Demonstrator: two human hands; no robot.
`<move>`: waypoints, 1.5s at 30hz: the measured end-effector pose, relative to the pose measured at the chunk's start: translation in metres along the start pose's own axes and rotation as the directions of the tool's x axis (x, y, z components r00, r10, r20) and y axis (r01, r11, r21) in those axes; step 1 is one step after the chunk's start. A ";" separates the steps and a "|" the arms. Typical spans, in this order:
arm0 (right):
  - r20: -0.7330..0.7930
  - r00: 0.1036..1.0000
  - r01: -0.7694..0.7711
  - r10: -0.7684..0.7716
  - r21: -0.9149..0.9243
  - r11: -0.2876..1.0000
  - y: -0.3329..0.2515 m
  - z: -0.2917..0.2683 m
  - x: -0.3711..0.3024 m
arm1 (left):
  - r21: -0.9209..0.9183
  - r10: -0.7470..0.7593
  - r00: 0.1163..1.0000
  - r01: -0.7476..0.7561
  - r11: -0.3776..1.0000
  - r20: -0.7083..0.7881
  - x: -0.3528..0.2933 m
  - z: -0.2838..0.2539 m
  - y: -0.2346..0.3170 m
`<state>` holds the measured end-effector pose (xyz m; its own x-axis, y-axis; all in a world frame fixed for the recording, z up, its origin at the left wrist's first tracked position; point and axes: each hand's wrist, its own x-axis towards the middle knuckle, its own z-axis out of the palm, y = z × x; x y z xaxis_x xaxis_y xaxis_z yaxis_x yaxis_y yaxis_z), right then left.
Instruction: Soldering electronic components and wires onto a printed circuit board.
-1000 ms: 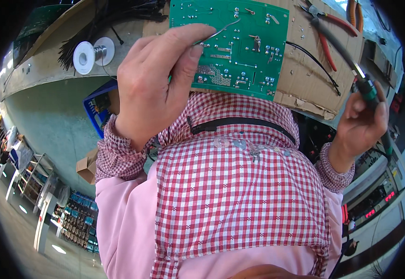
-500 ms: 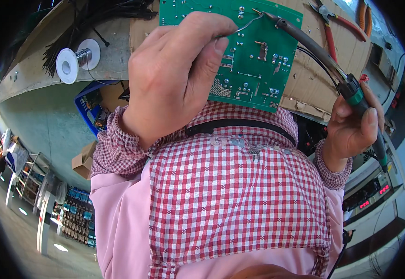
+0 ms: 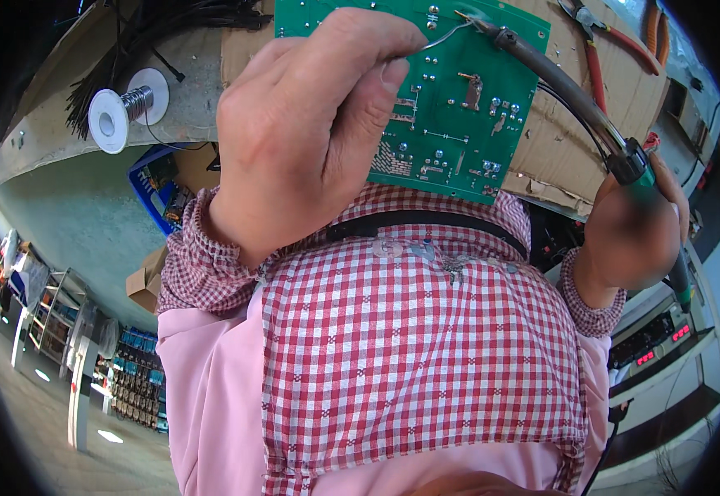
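Observation:
A green circuit board (image 3: 451, 136) lies on the cardboard, with solder joints and bare pads facing up. Between thumb and forefinger, my left hand (image 3: 302, 124) pinches a thin solder wire (image 3: 446, 38). The wire's free end meets the tip of a soldering iron (image 3: 554, 78) near the board's far edge, where a faint wisp of smoke shows. My right hand (image 3: 632, 231) is wrapped round the iron's green and black handle; a blur covers part of this hand. A white spool of solder (image 3: 135, 102) rests on the table at the left.
Red-handled cutters (image 3: 595, 62) lie on the cardboard (image 3: 554, 157) right of the board. Black cable ties (image 3: 161, 29) are heaped at the far left. A blue bin (image 3: 149, 194) sits below the table edge. At the lower right stands equipment with red displays (image 3: 661, 343).
The solder wire and iron tip stay together at nearly the same spot on the board. Smoke now shows at the tip. The right hand has turned slightly on the handle.

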<state>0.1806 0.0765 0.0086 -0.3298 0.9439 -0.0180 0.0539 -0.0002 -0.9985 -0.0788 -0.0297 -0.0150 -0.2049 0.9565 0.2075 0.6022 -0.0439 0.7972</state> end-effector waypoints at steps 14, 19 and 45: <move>-0.092 0.995 0.037 -0.045 -0.087 0.996 0.005 0.005 -0.011 | -0.030 0.037 0.999 -0.038 0.999 -0.008 0.002 0.003 -0.004; -0.084 0.995 0.049 -0.057 -0.098 0.994 0.007 0.004 -0.012 | -0.011 0.016 1.000 -0.016 1.000 -0.003 0.000 0.003 -0.003; -0.046 0.997 0.056 -0.059 -0.062 0.997 0.010 -0.001 -0.012 | -0.001 0.021 1.000 -0.021 1.000 -0.001 0.001 0.006 -0.005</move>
<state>0.1856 0.0653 -0.0016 -0.2889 0.9564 0.0428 0.0938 0.0727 -0.9929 -0.0771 -0.0265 -0.0219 -0.1925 0.9552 0.2248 0.6058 -0.0646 0.7930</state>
